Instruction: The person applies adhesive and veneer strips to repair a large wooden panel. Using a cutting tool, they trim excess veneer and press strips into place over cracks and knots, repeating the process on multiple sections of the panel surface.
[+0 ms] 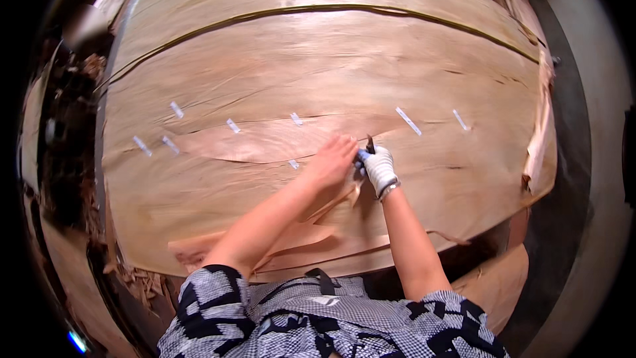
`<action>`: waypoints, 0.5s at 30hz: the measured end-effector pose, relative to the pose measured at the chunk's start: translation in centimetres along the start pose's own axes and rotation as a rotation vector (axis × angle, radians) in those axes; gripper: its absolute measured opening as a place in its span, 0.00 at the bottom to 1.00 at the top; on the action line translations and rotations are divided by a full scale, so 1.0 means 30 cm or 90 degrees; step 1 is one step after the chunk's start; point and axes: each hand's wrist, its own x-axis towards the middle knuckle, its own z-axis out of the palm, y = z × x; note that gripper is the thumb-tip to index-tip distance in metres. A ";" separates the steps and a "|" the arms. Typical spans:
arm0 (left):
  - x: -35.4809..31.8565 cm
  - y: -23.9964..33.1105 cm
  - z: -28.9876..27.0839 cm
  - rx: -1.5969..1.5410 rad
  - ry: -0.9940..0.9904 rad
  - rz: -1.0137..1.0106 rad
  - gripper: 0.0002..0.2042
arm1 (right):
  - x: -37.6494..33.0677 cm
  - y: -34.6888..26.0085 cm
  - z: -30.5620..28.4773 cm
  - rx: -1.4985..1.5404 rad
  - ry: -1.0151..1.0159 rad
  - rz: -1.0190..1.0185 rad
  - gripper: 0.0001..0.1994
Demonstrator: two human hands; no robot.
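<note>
My bare left hand [334,159] lies on the wood veneer sheet [318,69], its fingers close together and pressed down near the right part of a pinkish veneer patch [248,142]. Just to its right, my right hand [379,169], in a white and blue glove, is closed around a dark, knife-like tool [370,144]; its working end cannot be made out. A narrow loose veneer strip [334,207] sticks out below my hands. White tape pieces [233,126] bridge the patch's edges and cracks nearby.
A pinkish veneer offcut [298,238] lies along the near edge, partly under my left forearm. A dark, long split [318,8] crosses the far part of the sheet. Torn veneer [540,126] hangs at the right edge, and scraps [142,285] lie at the lower left.
</note>
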 end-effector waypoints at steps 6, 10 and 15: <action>0.076 0.118 0.106 0.329 -0.115 -0.123 0.24 | 0.078 0.041 -0.259 -0.319 0.122 -0.175 0.09; 0.011 0.081 -0.071 -0.003 -0.029 -0.225 0.23 | -0.103 -0.031 -0.379 -0.024 0.042 -0.132 0.10; -0.357 -0.077 -0.177 0.078 0.088 -0.377 0.29 | -0.300 -0.124 -0.254 -0.052 -0.176 -0.137 0.17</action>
